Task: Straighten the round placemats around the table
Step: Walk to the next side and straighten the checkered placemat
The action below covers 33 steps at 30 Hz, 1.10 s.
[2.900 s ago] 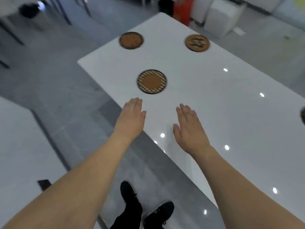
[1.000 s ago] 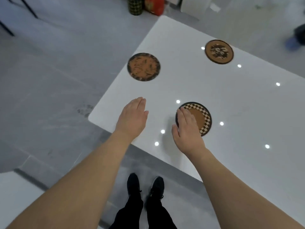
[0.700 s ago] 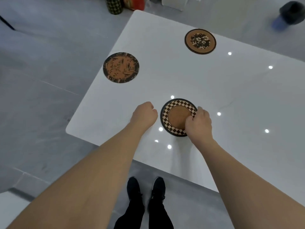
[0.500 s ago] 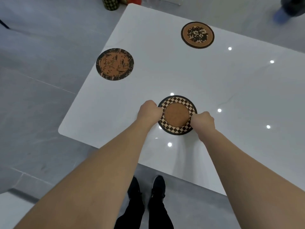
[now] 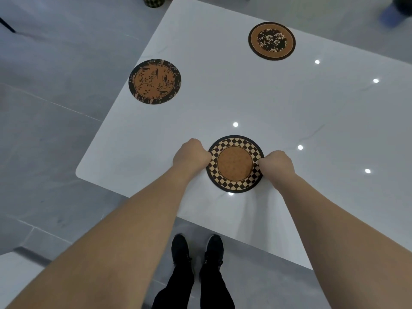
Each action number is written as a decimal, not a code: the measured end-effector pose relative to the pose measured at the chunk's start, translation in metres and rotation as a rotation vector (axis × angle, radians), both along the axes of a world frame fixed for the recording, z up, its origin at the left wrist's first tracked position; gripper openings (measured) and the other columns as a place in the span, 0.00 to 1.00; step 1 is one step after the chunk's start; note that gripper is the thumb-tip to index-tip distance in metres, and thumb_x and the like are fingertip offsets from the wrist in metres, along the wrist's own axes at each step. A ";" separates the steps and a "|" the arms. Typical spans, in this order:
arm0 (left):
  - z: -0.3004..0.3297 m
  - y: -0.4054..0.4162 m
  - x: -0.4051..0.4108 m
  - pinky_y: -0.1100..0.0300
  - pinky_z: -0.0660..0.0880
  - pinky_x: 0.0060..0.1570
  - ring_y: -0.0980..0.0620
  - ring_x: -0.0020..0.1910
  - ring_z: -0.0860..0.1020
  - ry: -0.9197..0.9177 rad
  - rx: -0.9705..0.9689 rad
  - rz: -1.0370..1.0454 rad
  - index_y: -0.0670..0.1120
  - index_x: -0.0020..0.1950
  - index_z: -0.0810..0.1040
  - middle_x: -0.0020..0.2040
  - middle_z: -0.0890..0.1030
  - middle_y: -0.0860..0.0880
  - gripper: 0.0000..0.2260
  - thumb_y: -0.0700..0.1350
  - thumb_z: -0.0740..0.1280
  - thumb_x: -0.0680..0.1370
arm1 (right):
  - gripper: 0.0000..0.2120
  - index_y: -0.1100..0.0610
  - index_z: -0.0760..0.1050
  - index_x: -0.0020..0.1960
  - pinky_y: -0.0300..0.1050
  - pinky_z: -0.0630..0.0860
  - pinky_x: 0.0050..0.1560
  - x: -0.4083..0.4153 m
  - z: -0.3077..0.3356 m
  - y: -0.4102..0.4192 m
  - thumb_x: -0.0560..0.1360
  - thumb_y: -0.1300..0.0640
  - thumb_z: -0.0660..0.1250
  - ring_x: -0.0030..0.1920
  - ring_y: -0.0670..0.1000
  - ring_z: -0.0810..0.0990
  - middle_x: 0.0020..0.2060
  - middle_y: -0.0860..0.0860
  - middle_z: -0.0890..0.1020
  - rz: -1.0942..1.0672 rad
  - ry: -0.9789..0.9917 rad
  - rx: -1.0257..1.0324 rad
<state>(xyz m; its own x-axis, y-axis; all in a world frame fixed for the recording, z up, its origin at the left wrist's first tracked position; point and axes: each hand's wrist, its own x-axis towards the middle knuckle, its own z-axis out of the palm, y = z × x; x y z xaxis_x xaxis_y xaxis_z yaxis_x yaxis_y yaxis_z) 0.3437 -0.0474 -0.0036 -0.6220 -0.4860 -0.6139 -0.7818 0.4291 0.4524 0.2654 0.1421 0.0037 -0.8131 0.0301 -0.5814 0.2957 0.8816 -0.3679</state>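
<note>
Three round cork placemats are lying flat on the glossy white table (image 5: 289, 112): the checkered placemat (image 5: 235, 163) near the front edge, the bird-print placemat (image 5: 154, 81) by the left edge, the floral placemat (image 5: 271, 41) farther back. The left hand (image 5: 191, 156) and right hand (image 5: 276, 162) are curling closed, pinching the checkered mat's opposite rims, as half a second ago.
</note>
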 end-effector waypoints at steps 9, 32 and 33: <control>0.000 -0.001 0.030 0.61 0.65 0.30 0.48 0.33 0.71 -0.026 -0.049 -0.058 0.44 0.35 0.68 0.33 0.72 0.49 0.04 0.39 0.62 0.67 | 0.10 0.58 0.63 0.30 0.38 0.61 0.28 0.019 0.003 -0.002 0.69 0.66 0.59 0.27 0.51 0.68 0.28 0.52 0.71 0.173 -0.056 0.116; -0.006 0.004 0.077 0.56 0.72 0.39 0.45 0.39 0.76 0.062 -0.042 -0.129 0.41 0.39 0.75 0.45 0.83 0.39 0.05 0.40 0.65 0.74 | 0.12 0.57 0.64 0.33 0.41 0.63 0.28 0.058 -0.008 0.009 0.75 0.62 0.59 0.40 0.55 0.72 0.32 0.52 0.70 0.279 -0.152 0.181; -0.007 0.005 0.078 0.56 0.72 0.39 0.45 0.40 0.77 0.071 -0.042 -0.131 0.42 0.37 0.73 0.44 0.83 0.40 0.06 0.40 0.65 0.74 | 0.13 0.57 0.63 0.33 0.40 0.62 0.28 0.059 -0.008 0.010 0.76 0.62 0.59 0.41 0.55 0.72 0.32 0.51 0.69 0.291 -0.157 0.178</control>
